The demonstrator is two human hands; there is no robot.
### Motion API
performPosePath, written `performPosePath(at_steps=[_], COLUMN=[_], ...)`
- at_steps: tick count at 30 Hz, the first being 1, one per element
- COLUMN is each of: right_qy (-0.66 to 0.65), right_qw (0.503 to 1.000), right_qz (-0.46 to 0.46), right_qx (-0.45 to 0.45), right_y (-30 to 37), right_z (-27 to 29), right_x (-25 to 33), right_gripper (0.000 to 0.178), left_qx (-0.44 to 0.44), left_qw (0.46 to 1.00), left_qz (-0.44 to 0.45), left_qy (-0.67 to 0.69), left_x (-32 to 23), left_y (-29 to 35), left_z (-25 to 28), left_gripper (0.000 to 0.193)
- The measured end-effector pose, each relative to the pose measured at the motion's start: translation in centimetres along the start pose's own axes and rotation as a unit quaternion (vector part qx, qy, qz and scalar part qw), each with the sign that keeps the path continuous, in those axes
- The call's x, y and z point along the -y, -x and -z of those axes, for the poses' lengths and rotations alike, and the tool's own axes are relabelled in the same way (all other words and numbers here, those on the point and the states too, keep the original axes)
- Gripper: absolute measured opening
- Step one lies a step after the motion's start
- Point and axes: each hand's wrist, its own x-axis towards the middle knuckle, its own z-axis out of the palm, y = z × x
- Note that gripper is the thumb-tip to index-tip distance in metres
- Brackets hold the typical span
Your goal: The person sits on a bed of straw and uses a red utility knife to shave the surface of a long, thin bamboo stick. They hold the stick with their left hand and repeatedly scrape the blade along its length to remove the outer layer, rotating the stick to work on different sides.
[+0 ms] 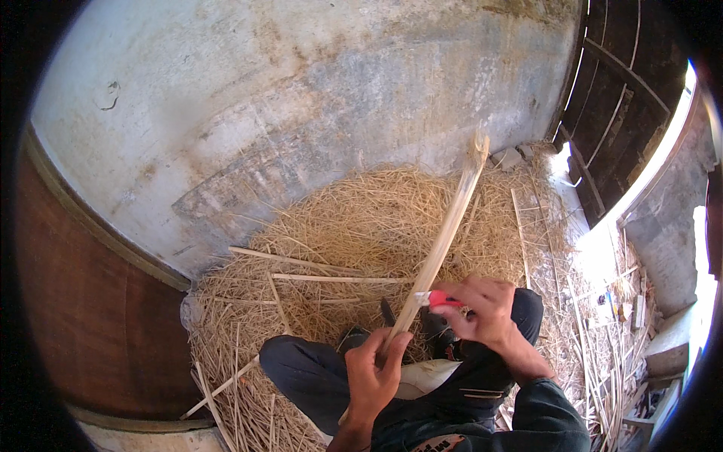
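Observation:
My left hand (376, 374) is closed round the lower end of a long pale bamboo strip (448, 218). The strip slants up and away to the right, and its far end looks frayed. My right hand (482, 309) grips a small red-handled cutter (444, 300), its light-coloured tip against the strip a little above my left hand. Just left of the strip, a dark pointed thing (387, 311), like a knife blade, sticks up; its lower part is hidden.
Loose straw-like shavings (339, 211) cover the floor before me, with several thin strips (339, 279) lying on them. Behind stands a stained wall (316, 98). A brown panel (98, 301) is at left, a dark wooden door (625, 98) at far right. My bent knees (301, 377) flank the work.

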Motion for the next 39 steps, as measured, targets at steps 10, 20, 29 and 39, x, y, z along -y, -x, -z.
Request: performPosePath(at_steps=[10,20,29,39], right_qy=[0.019,-0.015,-0.110,-0.035], right_qw=[0.999,0.930,0.984,0.998], right_qz=[-0.028,-0.343,-0.138,-0.041], right_qx=[-0.029,-0.132,-0.012,0.029], right_y=[-0.2,0.1,0.9,0.9], right_z=[0.0,2.8,-0.1,-1.2], right_x=[-1.4,-9.9,-1.2,1.1], right_gripper=[0.023,0.026,0.024,0.033], left_qx=[0.012,0.060,0.063,-0.003], left_qw=[0.999,0.997,0.988,0.995], left_qz=[0.034,0.047,0.056,-0.096], left_qy=[0.009,0.004,0.127,-0.004], left_x=[0.7,2.9,2.1,1.9], left_y=[0.5,3.4,-0.2,-0.6], left_z=[0.6,1.5,1.0,-0.3], left_gripper=[0.029,0.027,0.029,0.025])
